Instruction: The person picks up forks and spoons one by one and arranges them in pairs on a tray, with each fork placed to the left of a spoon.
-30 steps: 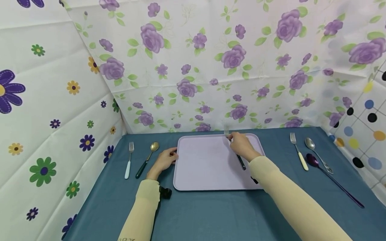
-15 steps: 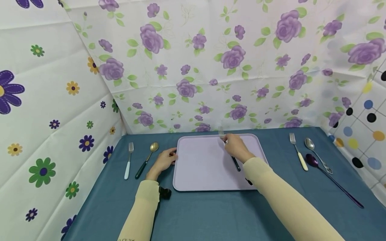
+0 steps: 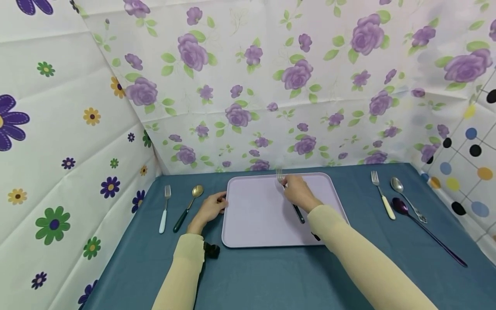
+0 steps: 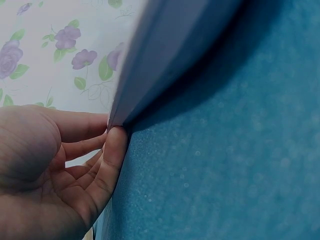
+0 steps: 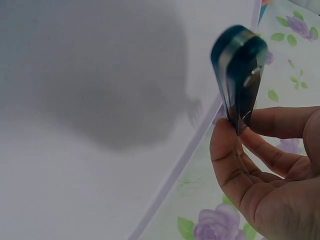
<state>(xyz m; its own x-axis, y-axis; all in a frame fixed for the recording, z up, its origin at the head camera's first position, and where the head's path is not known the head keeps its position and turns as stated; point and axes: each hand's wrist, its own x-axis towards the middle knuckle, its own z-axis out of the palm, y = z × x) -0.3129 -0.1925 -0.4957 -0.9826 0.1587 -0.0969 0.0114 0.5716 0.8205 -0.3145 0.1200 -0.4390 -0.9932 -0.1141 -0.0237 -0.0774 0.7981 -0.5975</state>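
Observation:
My right hand [image 3: 300, 192] pinches a fork with a dark green handle [image 3: 298, 213] by its metal neck, over the right half of a pale lilac tray [image 3: 252, 215]. The tines point toward the back wall and overlap the tray's far rim in the head view. Seen from the right wrist, the handle end of the fork [image 5: 239, 65] sticks up toward the camera between thumb and fingers, with a hand shadow on the tray surface. At the tray's left side, my left hand [image 3: 211, 207] holds the rim between thumb and fingers; the left wrist view shows the fingertips on the tray edge [image 4: 150, 65].
Left of the tray lie a fork with a light blue handle [image 3: 163, 219] and a gold spoon with a green handle [image 3: 182, 218]. To the right are a fork with a cream handle [image 3: 387, 207], a silver spoon [image 3: 397, 185] and a long purple spoon [image 3: 430, 234]. Flowered sheets stand behind.
My right hand has carried the green-handled fork leftward over the tray, from near its right side closer to the middle. The left hand stays at the tray's left rim.

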